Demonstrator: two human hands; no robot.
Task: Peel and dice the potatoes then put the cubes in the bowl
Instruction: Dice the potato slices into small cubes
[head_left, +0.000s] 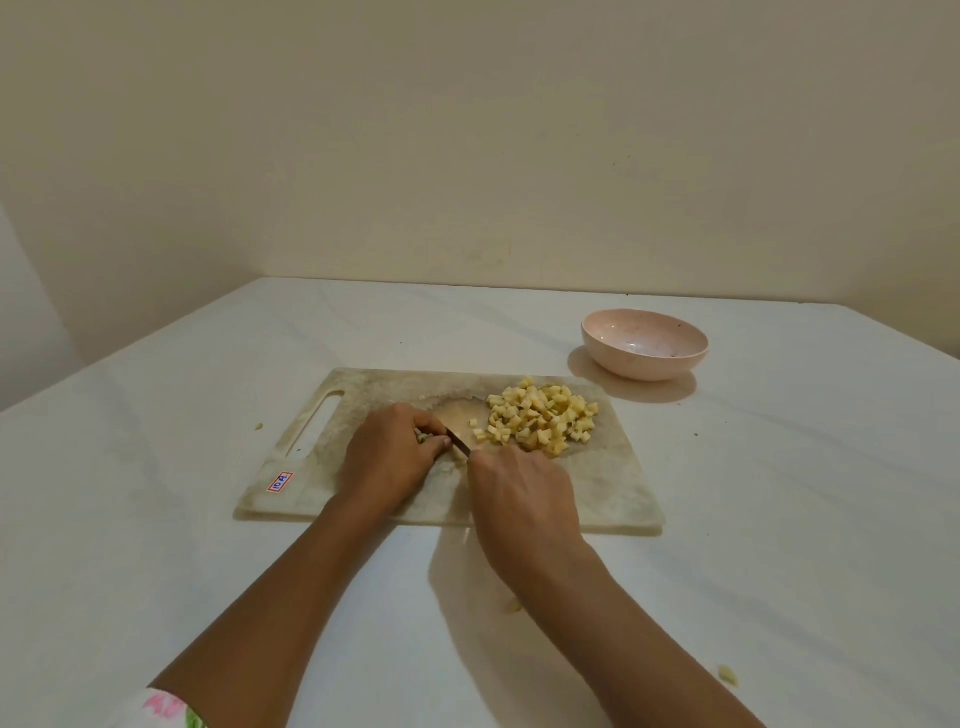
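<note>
Here the dicing is well along, judging by how things lie. The left hand (387, 457) sits near the middle of the cutting board (613, 488), its fingers curled down and pinching a small potato piece (427, 438) against the board; most of that piece is hidden under the fingertips. The right hand (524, 499) is clenched round the handle of a knife (460, 445). The handle is hidden inside the fist, and only the dark blade shows. The blade's long axis runs from the right hand slantwise toward the far left, and it ends just beside the left fingertips, with the piece on its left side. So the next cut likely falls very close to those fingertips, and they should be kept tucked. A heap of cubes (540, 415) lies on the board's far right part, to the right of the blade. The bowl (644, 364) stands on the table (779, 519) just beyond the board's far right corner, and no cubes show in it. It is nearer the right hand, so the cubes would move that way.
</note>
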